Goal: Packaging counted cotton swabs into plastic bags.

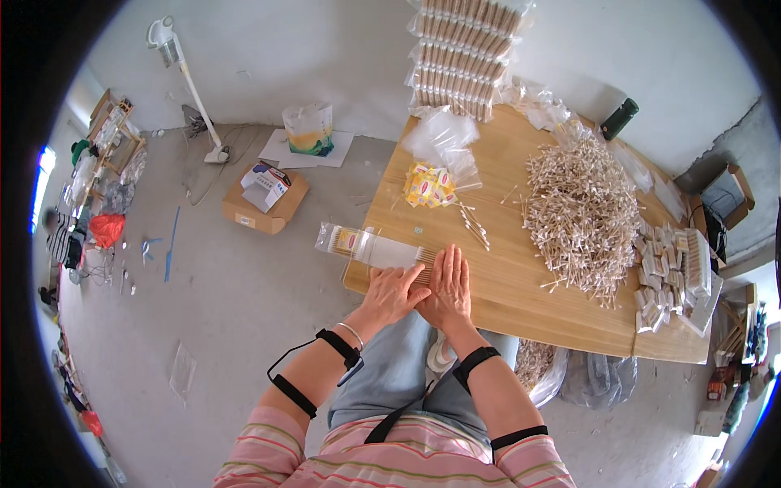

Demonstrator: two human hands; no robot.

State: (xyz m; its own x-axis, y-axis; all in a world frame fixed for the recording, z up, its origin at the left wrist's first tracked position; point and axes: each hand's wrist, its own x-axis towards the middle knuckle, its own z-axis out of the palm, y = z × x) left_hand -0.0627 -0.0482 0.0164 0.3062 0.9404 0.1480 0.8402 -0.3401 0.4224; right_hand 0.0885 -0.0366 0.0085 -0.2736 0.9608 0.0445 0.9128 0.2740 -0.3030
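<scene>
Packet (pixel 381 250) lay across the worktop's (pixel 521 297) left edge near the front corner, under a flat right hand (pixel 447 285) and a half-curled left hand (pixel 389 294) whose grip was unclear, filled packs (pixel 464 61) stacked at the far-left corner, a big swab heap (pixel 582 220) unpacked.

A single view is supplied by the fisheye camera worn on the head (the left unit of a side-by-side pair). It looks steeply downward and forward over the wearer's torso (pixel 407 468). The forearms (pixel 503 403) enter from the lower edge; the hands (pixel 446 297) lie near mid-frame, within arm's reach. The wide field covers the desk (pixel 521 301) ahead and rightward, the floor (pixel 252 325) leftward, and the wall (pixel 285 57) beyond. Straight edges bend toward the rim.
</scene>
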